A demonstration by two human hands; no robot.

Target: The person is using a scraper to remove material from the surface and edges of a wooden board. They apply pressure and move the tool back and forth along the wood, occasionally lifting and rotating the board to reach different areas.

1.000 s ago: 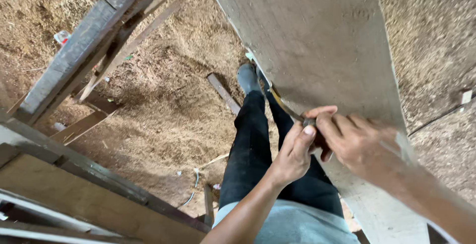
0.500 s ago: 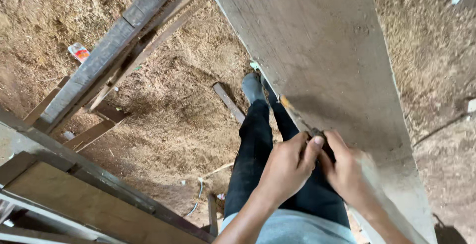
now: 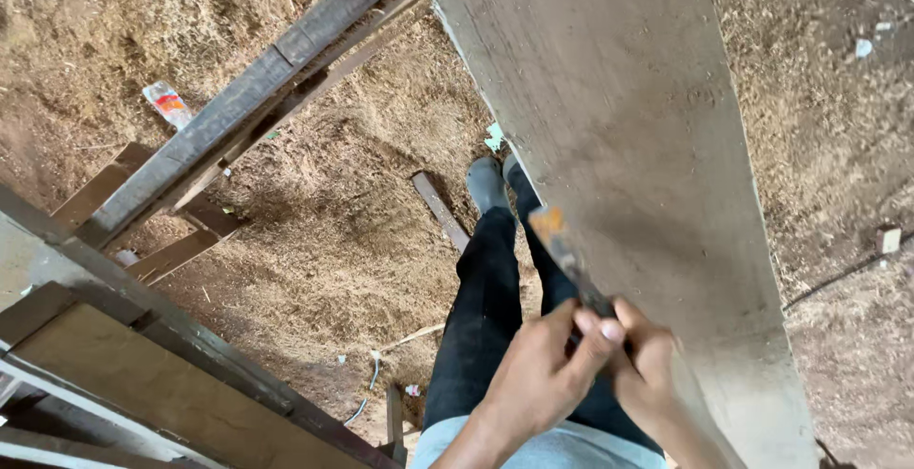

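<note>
Since 0.5 s ago, both hands have slid lower along the plank's edge and a flat orange-tipped blade [image 3: 562, 250] now shows beyond them. Its handle end is hidden inside the grip. Left hand [image 3: 543, 374] and right hand [image 3: 647, 374] pinch it together, fingers curled tight. It lies against the near edge of the wide wooden plank [image 3: 628, 126], above the black trousers [image 3: 476, 317].

One package is visible: a small flattened wrapper [image 3: 168, 104] lying on the sawdust-covered ground [image 3: 362, 221] at upper left, just beside the long grey beam [image 3: 257, 79]. It is roughly rectangular, lies tilted, and is white with a red and orange patch. Its markings are too small to make out. No labels, signs or screens are visible.
</note>
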